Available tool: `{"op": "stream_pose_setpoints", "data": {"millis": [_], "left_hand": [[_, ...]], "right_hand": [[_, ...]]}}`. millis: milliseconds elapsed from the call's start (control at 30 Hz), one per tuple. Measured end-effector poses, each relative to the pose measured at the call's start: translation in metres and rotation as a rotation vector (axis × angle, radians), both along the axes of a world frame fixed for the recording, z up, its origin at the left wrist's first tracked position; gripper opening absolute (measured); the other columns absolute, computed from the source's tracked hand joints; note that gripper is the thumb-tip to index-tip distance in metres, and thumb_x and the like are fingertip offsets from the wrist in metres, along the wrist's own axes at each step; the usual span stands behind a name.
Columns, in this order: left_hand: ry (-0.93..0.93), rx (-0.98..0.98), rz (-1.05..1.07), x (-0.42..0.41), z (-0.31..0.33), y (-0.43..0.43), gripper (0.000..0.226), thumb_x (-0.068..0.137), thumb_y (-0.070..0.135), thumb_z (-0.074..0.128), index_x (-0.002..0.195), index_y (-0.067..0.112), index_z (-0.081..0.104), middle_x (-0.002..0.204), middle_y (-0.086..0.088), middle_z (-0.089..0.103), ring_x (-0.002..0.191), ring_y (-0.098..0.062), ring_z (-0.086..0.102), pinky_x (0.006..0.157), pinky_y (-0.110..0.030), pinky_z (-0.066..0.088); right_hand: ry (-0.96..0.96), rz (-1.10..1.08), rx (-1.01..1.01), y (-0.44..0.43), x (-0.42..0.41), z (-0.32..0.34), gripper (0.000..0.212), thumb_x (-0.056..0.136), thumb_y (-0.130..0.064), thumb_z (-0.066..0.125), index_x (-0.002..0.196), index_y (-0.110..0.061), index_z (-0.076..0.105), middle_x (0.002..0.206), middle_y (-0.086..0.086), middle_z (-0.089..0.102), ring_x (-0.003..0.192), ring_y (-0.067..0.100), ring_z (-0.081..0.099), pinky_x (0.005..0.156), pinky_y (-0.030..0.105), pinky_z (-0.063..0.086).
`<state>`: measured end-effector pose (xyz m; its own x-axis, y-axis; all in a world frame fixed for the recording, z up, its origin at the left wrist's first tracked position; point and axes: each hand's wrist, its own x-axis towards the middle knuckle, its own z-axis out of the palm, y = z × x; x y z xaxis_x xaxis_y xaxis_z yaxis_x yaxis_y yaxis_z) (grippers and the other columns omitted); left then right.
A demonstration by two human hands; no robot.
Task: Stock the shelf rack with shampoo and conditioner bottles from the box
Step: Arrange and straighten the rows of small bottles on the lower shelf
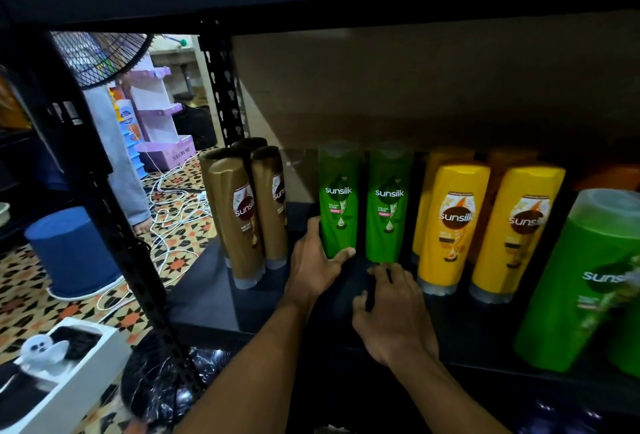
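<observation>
Green bottle [339, 201] upright mid-shelf [207, 295]. Left hand [313, 267] clamps its base, thumb across the front, fingers round the left side. Second green [388, 205] stands just beside it. Right hand [391, 312] low in front of that one, fingers loosely curled, holding nothing. Open gap left toward brown bottles [242, 218]; yellow bottles [446, 225] close on the right.

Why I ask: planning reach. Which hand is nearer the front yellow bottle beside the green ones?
Right. The right hand sits just left of the yellow bottle, near its base; the left hand grips a green bottle farther left.
</observation>
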<state>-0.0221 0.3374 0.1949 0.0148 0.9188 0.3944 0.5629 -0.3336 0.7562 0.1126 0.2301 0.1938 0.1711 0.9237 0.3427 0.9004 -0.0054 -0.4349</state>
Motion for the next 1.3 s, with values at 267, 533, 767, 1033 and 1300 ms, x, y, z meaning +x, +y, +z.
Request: {"op": "stream_pose_setpoints", "data": {"millis": [267,533,767,1033,1300], "left_hand": [[0.025,-0.033,0.0,-0.001,0.0,-0.006,0.082,0.077,0.033,0.088,0.142,0.018,0.04,0.13,-0.001,0.065,0.117,-0.019,0.063,0.094,-0.037,0.054],[-0.027,-0.102,-0.014,-0.011,0.004,-0.075,0.087,0.08,0.022,0.086,0.149,0.017,0.034,0.142,-0.007,0.054,0.129,-0.016,0.053,0.106,-0.029,0.044],[-0.036,-0.068,-0.104,0.02,0.022,-0.151,0.068,0.085,0.028,0.082,0.142,0.023,0.045,0.138,0.006,0.057,0.128,-0.01,0.054,0.098,-0.018,0.04],[-0.068,-0.013,-0.229,0.121,0.052,-0.209,0.064,0.085,0.035,0.081,0.139,0.029,0.048,0.135,0.012,0.059,0.125,0.0,0.054,0.105,-0.024,0.044],[-0.146,-0.094,-0.25,0.196,0.055,-0.214,0.093,0.074,0.041,0.089,0.147,0.03,0.033,0.129,0.015,0.057,0.113,0.005,0.055,0.091,-0.014,0.044]], "right_hand": [[0.067,0.013,0.013,-0.002,0.001,0.001,0.041,0.087,-0.033,0.055,0.124,-0.018,0.061,0.123,0.001,0.055,0.117,0.02,0.048,0.098,0.032,0.043],[0.151,0.184,0.037,-0.051,0.021,0.01,0.046,0.085,-0.016,0.058,0.13,-0.025,0.054,0.127,-0.002,0.051,0.123,0.019,0.048,0.103,0.032,0.044],[0.174,0.269,0.202,-0.114,0.068,0.036,0.041,0.083,-0.01,0.058,0.122,-0.024,0.058,0.119,-0.007,0.056,0.114,0.012,0.052,0.098,0.031,0.046],[0.167,0.12,0.405,-0.177,0.158,0.064,0.035,0.08,-0.003,0.061,0.109,-0.022,0.056,0.104,-0.008,0.051,0.099,0.014,0.052,0.084,0.036,0.05],[0.315,-0.244,0.505,-0.182,0.23,0.051,0.06,0.076,-0.018,0.081,0.123,-0.013,0.044,0.118,0.007,0.042,0.109,0.025,0.045,0.092,0.04,0.044]]}}
